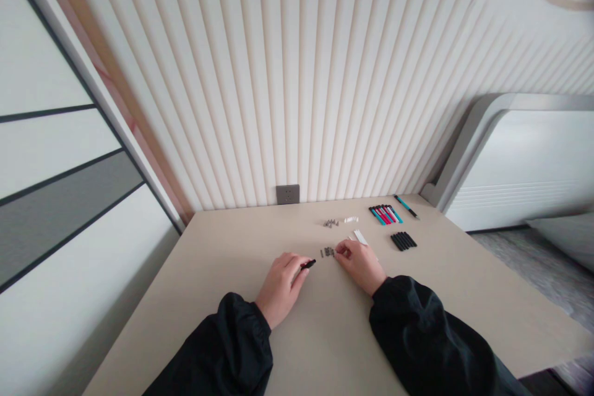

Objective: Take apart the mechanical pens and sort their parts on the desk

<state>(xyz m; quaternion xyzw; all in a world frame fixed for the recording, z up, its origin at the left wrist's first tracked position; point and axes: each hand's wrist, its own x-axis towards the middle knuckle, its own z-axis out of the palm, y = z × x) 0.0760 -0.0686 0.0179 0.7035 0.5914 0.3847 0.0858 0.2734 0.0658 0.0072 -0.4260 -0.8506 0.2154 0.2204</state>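
My left hand pinches a short black pen barrel between thumb and fingers, its end pointing right. Beside it on the table lie several small grey parts, perhaps springs, too small to make out. At their right edge my right hand is closed in a pinch; whatever is between its fingertips cannot be seen. White thin sticks lie just behind that hand, partly covered by it. Farther back are a cluster of small grey cone-shaped pieces and a row of small clear or white pieces.
A row of blue, red and black pen barrels lies at the back right. Nearby are one blue and black pen and several black barrels side by side. The beige table meets a ribbed wall with a dark socket.
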